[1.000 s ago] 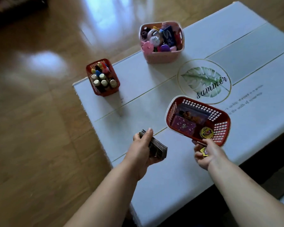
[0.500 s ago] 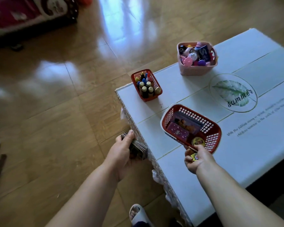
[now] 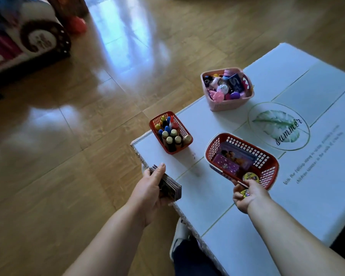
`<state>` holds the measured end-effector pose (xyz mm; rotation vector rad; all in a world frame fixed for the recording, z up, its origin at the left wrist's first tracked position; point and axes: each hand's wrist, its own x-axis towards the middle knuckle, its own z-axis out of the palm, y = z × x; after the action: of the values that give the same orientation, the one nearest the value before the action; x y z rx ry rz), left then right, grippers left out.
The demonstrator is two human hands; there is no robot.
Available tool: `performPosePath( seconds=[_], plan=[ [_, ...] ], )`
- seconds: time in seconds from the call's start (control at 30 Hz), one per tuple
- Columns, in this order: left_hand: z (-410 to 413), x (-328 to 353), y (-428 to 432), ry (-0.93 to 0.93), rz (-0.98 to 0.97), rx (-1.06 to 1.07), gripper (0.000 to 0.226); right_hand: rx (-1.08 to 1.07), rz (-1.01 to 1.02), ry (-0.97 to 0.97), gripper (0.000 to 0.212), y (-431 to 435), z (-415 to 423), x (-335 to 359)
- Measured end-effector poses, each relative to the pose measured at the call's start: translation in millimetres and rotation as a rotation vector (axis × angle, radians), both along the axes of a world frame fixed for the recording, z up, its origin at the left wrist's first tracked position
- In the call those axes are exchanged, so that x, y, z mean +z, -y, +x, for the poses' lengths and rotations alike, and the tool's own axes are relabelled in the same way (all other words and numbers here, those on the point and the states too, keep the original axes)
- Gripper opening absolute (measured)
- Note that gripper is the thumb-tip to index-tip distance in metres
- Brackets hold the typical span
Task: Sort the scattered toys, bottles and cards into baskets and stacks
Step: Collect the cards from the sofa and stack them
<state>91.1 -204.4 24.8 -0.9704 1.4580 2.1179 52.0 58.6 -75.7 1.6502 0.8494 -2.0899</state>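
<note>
Left hand [image 3: 150, 189] is clamping the cards [image 3: 171, 189]; right hand [image 3: 249, 196] is pinching a disc [image 3: 244, 193] at the card basket [image 3: 267, 170] rim. I'd be squaring the cards, lowering them flat.

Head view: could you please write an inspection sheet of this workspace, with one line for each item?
Surface: white table with a leaf print.
Job's things: small red basket holding bottles; pink basket holding toys; large red basket holding cards and a yellow disc.
Clutter: nothing seen.
Hands: left hand grips a card stack at the table's edge; right hand holds a small yellow piece, fingers at the large red basket's near rim.
Cables: nothing seen.
Surroundings: wooden floor; toy car at the far left; slipper beside the table.
</note>
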Motion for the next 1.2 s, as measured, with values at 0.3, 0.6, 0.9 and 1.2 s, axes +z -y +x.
performPosePath(
  seconds=[0.3, 0.6, 0.9, 1.2],
  plan=[
    [-152.3, -22.9, 37.2, -0.005, -0.032, -0.042, 0.023, -0.023, -0.059, 0.082, 0.036, 42.5, -148.8, -36.0],
    [-270.0, -74.4, 56.7, 0.049, -0.047, -0.143, 0.034, -0.218, -0.239, 0.126, 0.025, 87.7, -250.7, -69.9],
    [-376.6, -109.4, 67.8, 0.086, -0.081, -0.345, 0.032, -0.254, -0.331, 0.143, 0.028, 123.4, -293.6, -78.6],
    [-426.4, -132.1, 59.8, 0.127, -0.041, -0.459, 0.038, 0.195, 0.202, 0.044, 0.038, 98.0, -282.2, -48.0]
  ],
)
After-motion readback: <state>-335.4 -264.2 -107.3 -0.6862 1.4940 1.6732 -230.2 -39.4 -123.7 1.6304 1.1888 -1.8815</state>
